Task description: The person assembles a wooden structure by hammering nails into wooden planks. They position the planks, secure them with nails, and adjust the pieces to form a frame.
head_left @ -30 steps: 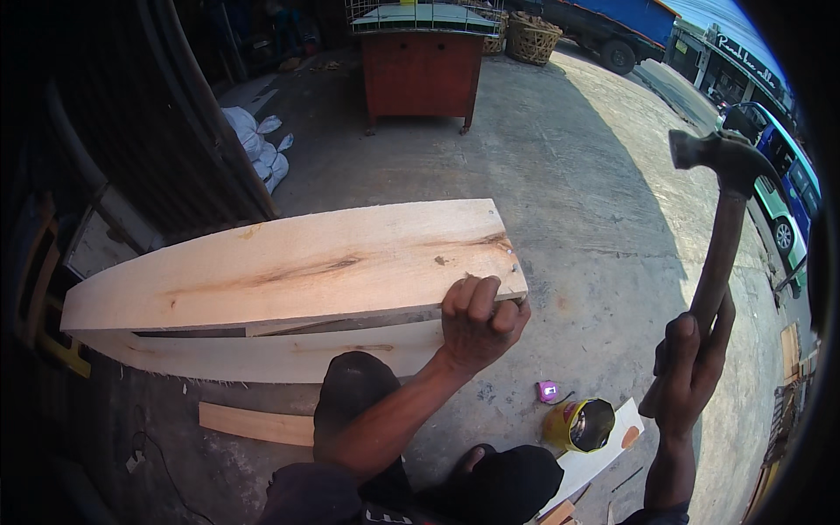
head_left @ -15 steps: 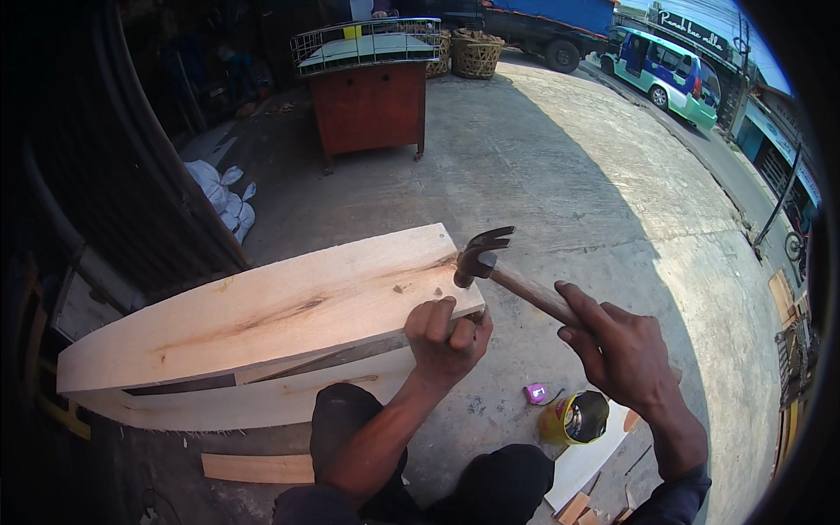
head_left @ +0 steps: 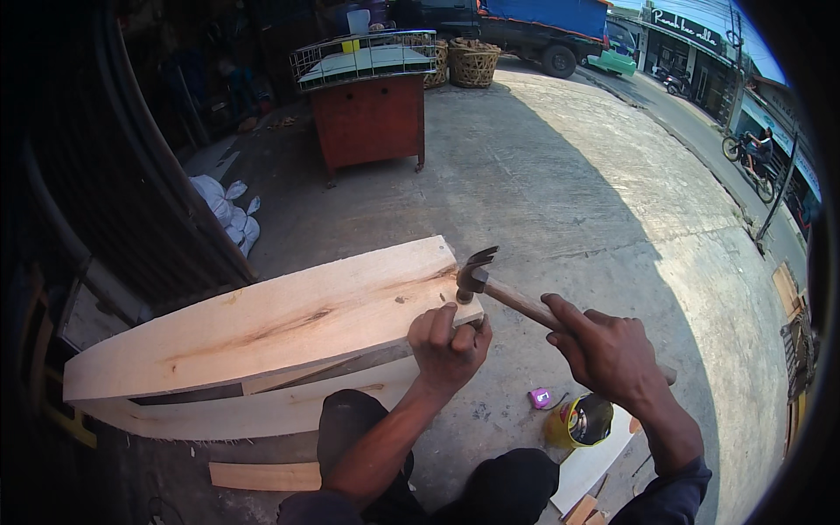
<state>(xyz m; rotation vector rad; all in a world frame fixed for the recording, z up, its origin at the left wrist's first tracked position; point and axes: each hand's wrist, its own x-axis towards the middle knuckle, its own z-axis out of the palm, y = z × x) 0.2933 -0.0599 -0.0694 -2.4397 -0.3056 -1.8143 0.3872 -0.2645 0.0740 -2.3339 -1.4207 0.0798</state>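
My right hand (head_left: 608, 350) is closed around the wooden handle of a claw hammer (head_left: 516, 302). The dark hammer head is over the near right end of a long pale wooden board (head_left: 289, 306), its face close to my left fingertips. Whether it touches the wood I cannot tell. With fingers curled over the board's edge, my left hand (head_left: 449, 350) grips that end; any nail there is hidden or too small to see. The board is the top side of a narrow wooden frame, with a second board (head_left: 289, 409) running below, nearer my knees.
By my right knee are a yellow can (head_left: 579, 422), a pink tape measure (head_left: 539, 398) and a white board (head_left: 595, 468) with wood scraps. A short plank (head_left: 265, 476) lies at lower left. Beyond stand a red cart (head_left: 367, 122), a woven basket (head_left: 473, 63) and white sacks (head_left: 229, 214).
The hammer head has come slightly lower, closer to my left fingers; my right hand shifted a little left. On the road, the green van moved away and a motorcycle rider appeared.
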